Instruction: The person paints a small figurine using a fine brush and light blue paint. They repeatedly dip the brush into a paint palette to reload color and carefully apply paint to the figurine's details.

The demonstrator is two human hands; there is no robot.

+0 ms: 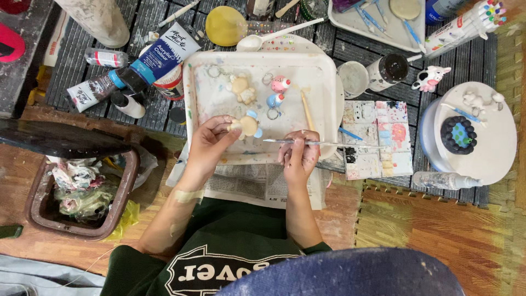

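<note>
My left hand holds a small cream clay figure with pale blue ears over the near edge of a white tray. My right hand grips a thin paintbrush that lies level, its tip pointing left toward the figure. Three more small keyring figures lie on the tray: a cream bear, a pink one and a blue one. Beside them rests a wooden stick.
A paint-stained palette lies right of the tray, and a dark jar and a cow figurine stand behind it. A round white stand is at far right. Paint tubes lie left. A brown bin of rubbish is near left. Newspaper lies under the tray.
</note>
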